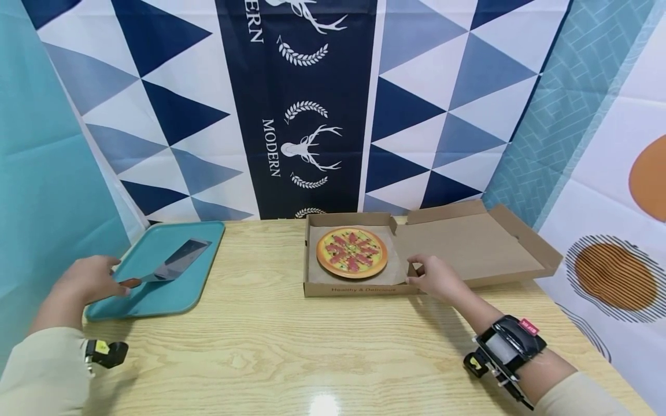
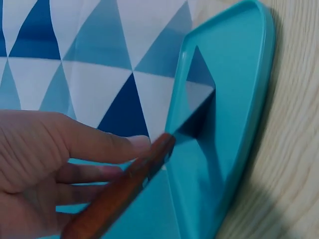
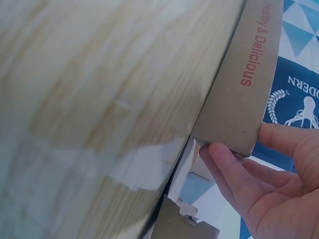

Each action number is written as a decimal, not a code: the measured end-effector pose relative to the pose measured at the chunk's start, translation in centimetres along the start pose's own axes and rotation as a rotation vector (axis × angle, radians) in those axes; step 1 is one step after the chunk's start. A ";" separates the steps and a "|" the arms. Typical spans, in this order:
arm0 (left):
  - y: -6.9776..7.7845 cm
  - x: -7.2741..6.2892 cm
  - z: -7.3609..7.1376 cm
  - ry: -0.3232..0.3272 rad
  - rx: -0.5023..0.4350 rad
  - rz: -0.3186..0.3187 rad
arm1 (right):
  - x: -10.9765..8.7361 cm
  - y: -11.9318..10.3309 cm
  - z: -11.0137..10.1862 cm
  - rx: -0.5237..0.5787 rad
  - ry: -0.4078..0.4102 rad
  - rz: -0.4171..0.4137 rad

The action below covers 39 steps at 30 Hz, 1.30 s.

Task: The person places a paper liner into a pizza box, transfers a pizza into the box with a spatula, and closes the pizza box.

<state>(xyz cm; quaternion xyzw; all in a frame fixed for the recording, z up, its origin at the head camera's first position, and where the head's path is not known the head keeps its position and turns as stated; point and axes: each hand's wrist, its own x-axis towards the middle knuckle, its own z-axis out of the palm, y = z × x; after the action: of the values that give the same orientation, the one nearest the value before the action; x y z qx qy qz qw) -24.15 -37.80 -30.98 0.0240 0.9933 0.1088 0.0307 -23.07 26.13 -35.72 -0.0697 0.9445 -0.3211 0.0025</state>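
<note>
On the left, my left hand (image 1: 85, 283) holds the wooden handle of a pizza server (image 1: 181, 260) between thumb and fingers. The server's metal blade lies over a teal tray (image 1: 195, 303). In the left wrist view, the thumb (image 2: 137, 144) is against the brown handle (image 2: 117, 204), with the other fingers behind it. My right hand (image 1: 437, 279) pinches the front right corner of an open cardboard pizza box (image 1: 359, 290). In the right wrist view, thumb and fingers (image 3: 224, 157) grip the end of its printed front wall (image 3: 239, 99). A round pizza (image 1: 351, 253) sits inside on paper.
The box lid (image 1: 473, 245) is folded out flat to the right, close to the patterned side cloth (image 1: 619, 271). A patterned backdrop (image 1: 307, 115) stands behind the wooden table (image 1: 250, 346). A teal cloth (image 1: 47, 173) hangs beside the tray on the left.
</note>
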 end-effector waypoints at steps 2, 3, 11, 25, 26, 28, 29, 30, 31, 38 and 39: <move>0.9 0.0 0.0 0.065 -0.010 0.014 | -0.1 0.0 0.0 0.000 0.001 0.000; 1.4 0.0 0.0 0.093 -0.016 0.017 | -0.1 0.0 0.0 0.001 0.002 0.000; 6.2 0.4 1.4 0.254 -0.082 0.139 | -0.2 -0.1 -0.1 -0.011 0.008 -0.006; 14.9 1.8 4.8 0.191 -0.311 0.247 | 0.1 -0.4 -0.4 -0.046 0.011 0.010; 15.5 1.9 5.0 0.178 -0.334 0.242 | 0.0 -0.4 -0.4 -0.051 0.016 0.006; 16.4 2.1 5.4 0.151 -0.389 0.236 | -0.1 -0.4 -0.5 -0.054 0.024 -0.002; 16.9 2.2 5.6 0.138 -0.414 0.233 | -0.2 -0.4 -0.5 -0.060 0.027 -0.012; 17.3 2.3 5.8 0.126 -0.444 0.232 | -0.3 -0.4 -0.5 -0.057 0.032 -0.011; 17.6 2.4 6.0 0.110 -0.477 0.230 | -0.4 -0.4 -0.6 -0.053 0.035 -0.011; 20.3 3.0 7.2 -0.018 -0.727 0.232 | -1.6 -0.6 -1.2 -0.032 0.071 0.012; 20.6 3.1 7.3 -0.045 -0.765 0.236 | -1.7 -0.6 -1.3 -0.032 0.083 0.008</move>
<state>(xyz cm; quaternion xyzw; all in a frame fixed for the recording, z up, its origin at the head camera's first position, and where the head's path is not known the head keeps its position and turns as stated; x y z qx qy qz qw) -25.89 -15.97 -33.80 0.1269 0.8707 0.4728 0.0467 -21.38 26.70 -34.37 -0.0524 0.9490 -0.3087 -0.0365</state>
